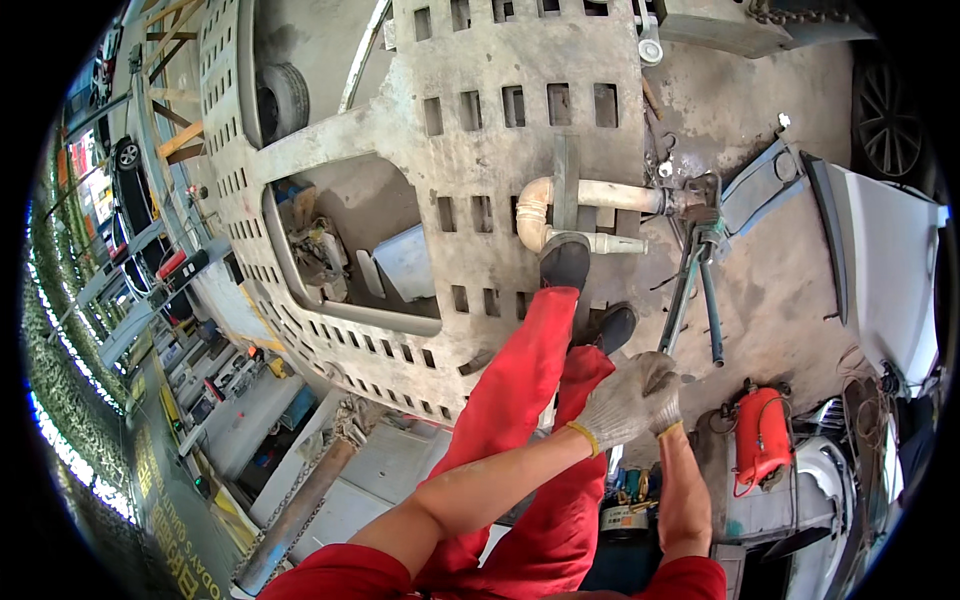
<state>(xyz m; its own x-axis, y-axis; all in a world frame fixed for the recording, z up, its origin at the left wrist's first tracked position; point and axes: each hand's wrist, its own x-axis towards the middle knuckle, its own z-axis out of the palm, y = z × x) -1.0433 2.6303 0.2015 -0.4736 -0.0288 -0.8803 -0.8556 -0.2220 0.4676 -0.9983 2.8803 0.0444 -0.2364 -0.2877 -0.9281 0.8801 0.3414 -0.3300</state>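
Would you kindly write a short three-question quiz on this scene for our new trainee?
1. True or false: the left hand and the right hand are both bare.
2. What colour is the cylindrical tank at the picture's right: (a) red, (b) blue or (c) yellow?
3. What are both hands gripping?

Key:
1. False; both are gloved.
2. (a)
3. The end of a long metal handle.

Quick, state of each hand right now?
Left hand: closed around the end of the long wrench handle.
Right hand: against the left; its grip is mostly hidden, cannot tell.
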